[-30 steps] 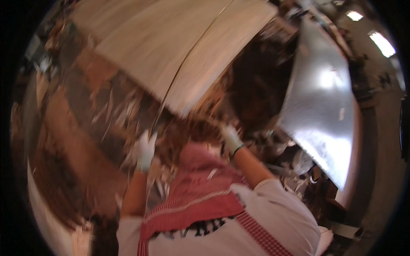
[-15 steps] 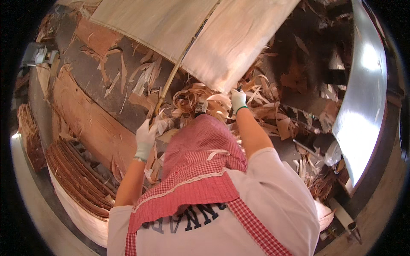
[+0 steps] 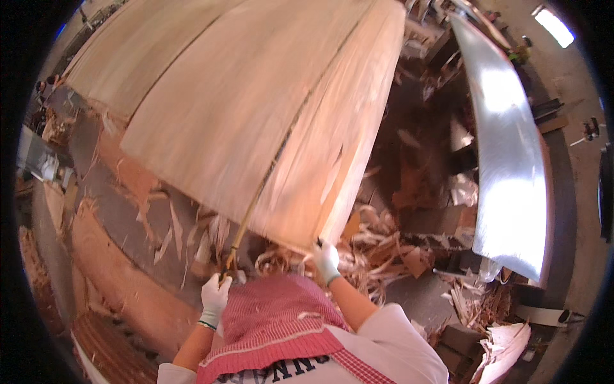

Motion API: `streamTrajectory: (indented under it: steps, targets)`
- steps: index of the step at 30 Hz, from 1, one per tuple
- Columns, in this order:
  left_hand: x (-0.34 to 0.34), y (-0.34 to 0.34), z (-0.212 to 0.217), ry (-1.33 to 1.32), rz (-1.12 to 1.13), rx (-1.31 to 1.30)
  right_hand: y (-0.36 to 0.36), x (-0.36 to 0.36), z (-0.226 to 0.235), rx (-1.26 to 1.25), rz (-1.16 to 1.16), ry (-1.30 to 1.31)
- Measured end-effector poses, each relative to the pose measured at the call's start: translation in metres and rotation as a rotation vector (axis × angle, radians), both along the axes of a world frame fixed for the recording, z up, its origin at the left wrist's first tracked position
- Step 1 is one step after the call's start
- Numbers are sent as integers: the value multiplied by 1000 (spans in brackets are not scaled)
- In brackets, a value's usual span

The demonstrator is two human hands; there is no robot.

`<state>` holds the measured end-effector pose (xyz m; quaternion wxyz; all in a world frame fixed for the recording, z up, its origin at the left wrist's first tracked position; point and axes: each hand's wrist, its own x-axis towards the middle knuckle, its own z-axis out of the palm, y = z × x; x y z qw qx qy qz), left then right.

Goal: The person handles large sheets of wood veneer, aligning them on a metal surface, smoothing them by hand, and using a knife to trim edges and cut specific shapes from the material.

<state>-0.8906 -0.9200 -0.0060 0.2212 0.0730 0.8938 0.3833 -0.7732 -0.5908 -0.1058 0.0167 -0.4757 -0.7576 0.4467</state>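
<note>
The floor (image 3: 147,237) of this workshop is covered with wood scraps (image 3: 384,246). The left hand (image 3: 214,296) is closed around a thin stick (image 3: 251,214), and the right hand (image 3: 326,257) grips the lower edge of the big veneer sheet (image 3: 256,109) raised overhead. The brittle sheet may split along its long crack or slip. A checked headscarf (image 3: 281,323) hides the wrists.

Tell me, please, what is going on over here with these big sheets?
A person in white work gloves is handling a large sheet of thin wood veneer raised overhead. The left hand grips a slim stick reaching up under the sheet, while the right hand holds the sheet's near edge. Curled veneer scraps litter the floor below, and a shiny metal panel stands at the right.
</note>
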Motion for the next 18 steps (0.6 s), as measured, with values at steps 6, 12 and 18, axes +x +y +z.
streamTrajectory:
  steps: [6,12,18]
  targets:
    - [-126,30,-62,-57,-122,190,-5,-123,171,-112,26,387]
    - [-210,43,-70,-174,-379,77,-77,-350,147,-294,213,532]
    - [-236,32,-96,-47,-591,-6,-137,-481,99,201,385,217]
